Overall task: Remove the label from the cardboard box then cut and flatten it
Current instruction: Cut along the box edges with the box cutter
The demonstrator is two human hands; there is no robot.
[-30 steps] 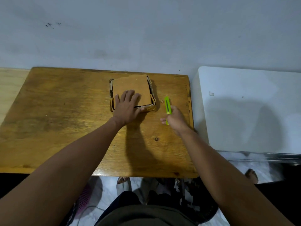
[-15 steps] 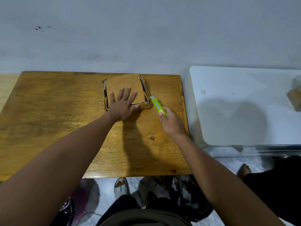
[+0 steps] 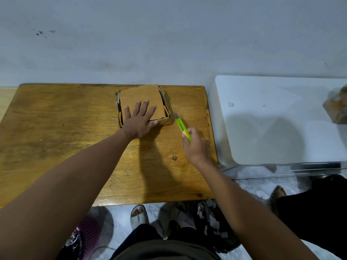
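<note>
A small brown cardboard box (image 3: 142,95) lies at the far middle of the wooden table (image 3: 56,128), its top flap folded down. My left hand (image 3: 139,120) rests flat on the box's near half, fingers spread, pressing it down. My right hand (image 3: 194,145) grips a green utility knife (image 3: 182,128) by its rear end. The knife's tip points up and left, close to the box's near right corner. No label shows on the box's visible faces.
A white surface (image 3: 272,119) adjoins the table on the right, with a blurred brown object (image 3: 337,107) at its far right edge. A grey wall runs behind. Below the table edge are sandalled feet (image 3: 138,214) and clutter on the floor; another person's foot (image 3: 278,194) is at right.
My right hand picked the knife up from the table and turned it so its tip points at the box's near right corner. My left hand stayed pressed on the box.
</note>
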